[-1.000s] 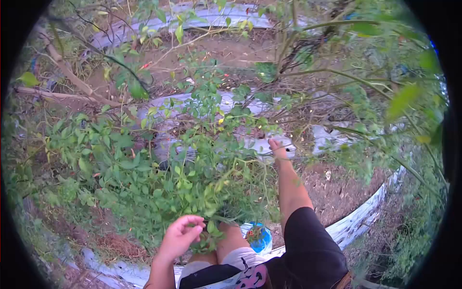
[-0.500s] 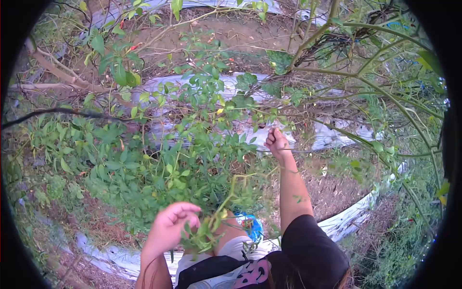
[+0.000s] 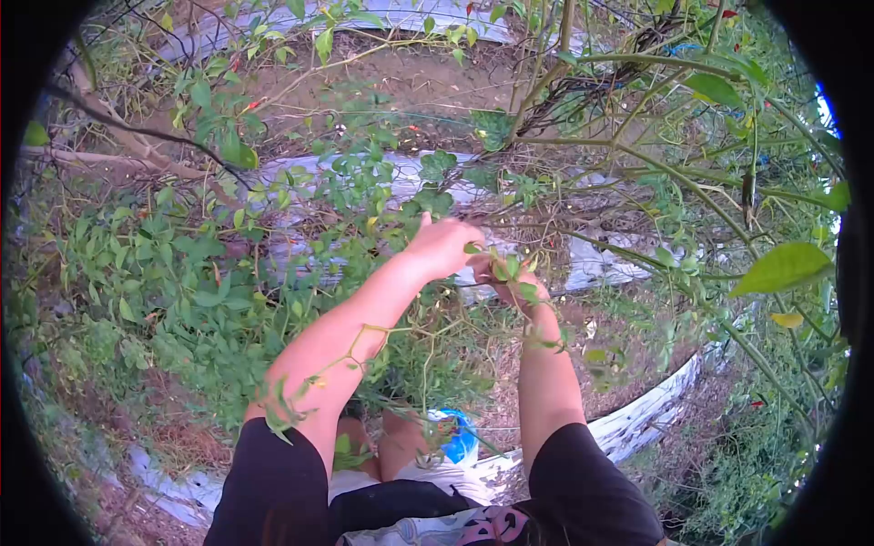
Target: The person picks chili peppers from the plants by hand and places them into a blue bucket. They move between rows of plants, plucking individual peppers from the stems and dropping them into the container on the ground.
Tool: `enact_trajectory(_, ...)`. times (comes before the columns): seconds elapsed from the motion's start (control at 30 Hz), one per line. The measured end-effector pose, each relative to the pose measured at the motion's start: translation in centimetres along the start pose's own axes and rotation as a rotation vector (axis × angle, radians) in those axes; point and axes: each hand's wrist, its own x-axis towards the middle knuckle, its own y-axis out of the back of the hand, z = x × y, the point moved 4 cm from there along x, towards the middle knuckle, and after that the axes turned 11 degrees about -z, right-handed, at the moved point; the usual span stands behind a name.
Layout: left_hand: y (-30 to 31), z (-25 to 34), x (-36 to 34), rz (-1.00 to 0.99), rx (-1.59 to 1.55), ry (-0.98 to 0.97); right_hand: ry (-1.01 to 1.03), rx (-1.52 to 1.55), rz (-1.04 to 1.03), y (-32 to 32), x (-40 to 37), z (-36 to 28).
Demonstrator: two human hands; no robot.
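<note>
My left hand [image 3: 444,247] reaches across to the right, back of the hand up and one finger sticking out. Its other fingers bend in beside my right hand, and whatever is in them is hidden. My right hand [image 3: 503,276] is closed, partly covered by a leafy twig [image 3: 513,269] that crosses in front of it. What it holds does not show. Both hands are close together among thin pepper-plant stems, over the pale plastic mulch sheet [image 3: 592,264]. A thin branch [image 3: 437,332] hangs in front of my left forearm.
Dense pepper foliage [image 3: 173,264] fills the left side. Thick green stems [image 3: 683,173] spread across the upper right, with a big leaf [image 3: 783,269] close by. A dark twig [image 3: 146,132] juts in from the left. A blue and white object [image 3: 460,437] is by my legs.
My left hand has moved from low near my body up and forward to my right hand. My right hand has stayed forward, closed. The view has shifted slightly.
</note>
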Motion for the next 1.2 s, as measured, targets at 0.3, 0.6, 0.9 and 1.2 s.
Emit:
enact_trajectory(0.3,7.2,-0.3,-6.0,0.103,-0.615,0.140,-0.277,-0.238,0.515,-5.2,-9.6,1.7)
enact_trajectory(0.6,12.5,1.9,-13.5,0.128,-0.642,0.082,-0.619,-1.057,0.151,-17.7,-16.2,-6.0)
enact_trajectory(0.9,12.9,1.2,-19.5,0.161,-0.857,0.167,0.324,-0.922,0.490,-29.3,-8.4,-17.6)
enact_trajectory(1.2,14.0,1.3,-22.9,0.234,-0.873,0.248,0.317,-1.138,0.527,-31.8,-3.3,-14.8)
